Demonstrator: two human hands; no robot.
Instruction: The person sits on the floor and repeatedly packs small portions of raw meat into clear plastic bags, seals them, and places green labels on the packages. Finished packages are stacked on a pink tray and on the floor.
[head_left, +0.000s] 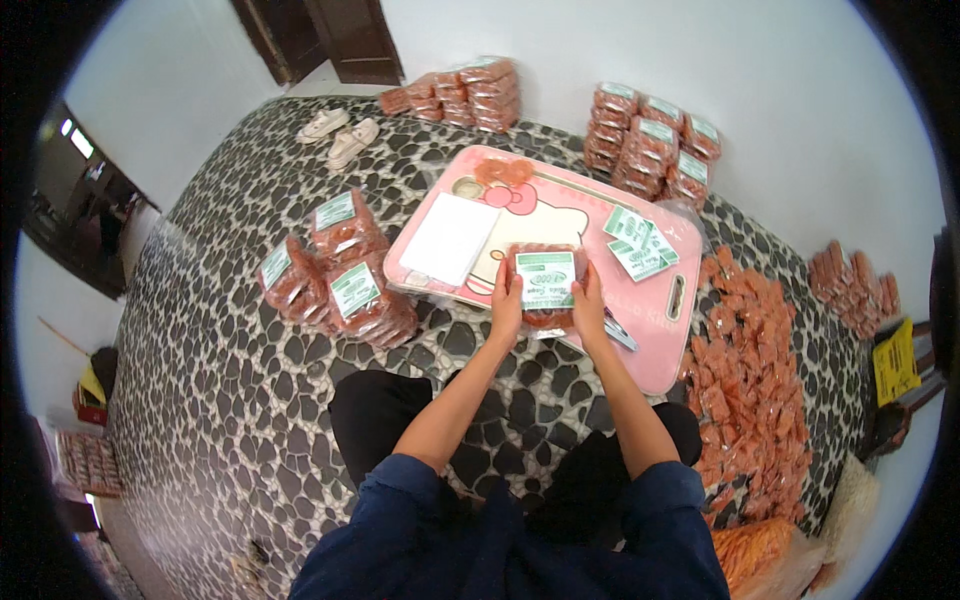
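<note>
Between my left hand (507, 306) and my right hand (589, 301) is a clear plastic pack of reddish-orange pieces (550, 322). A white and green printed label (546, 279) shows on its upper face. Each hand grips one side of the pack, above the near edge of a pink low table (652, 360) with a cartoon cat on its top. A stack of white sheets (450, 238) lies left of the pack. Loose green and white labels (642, 241) overlap on the right part of the tabletop. Beside my right wrist lies a stapler-like metal tool (621, 334), partly hidden.
Labelled packs (358, 289) stand on the stone-patterned floor (225, 397) at left. More stacked packs (487, 94) and labelled piles (652, 142) line the wall. A heap of small orange packets (742, 382) spreads at right. White shoes (351, 142) sit near the door (352, 41).
</note>
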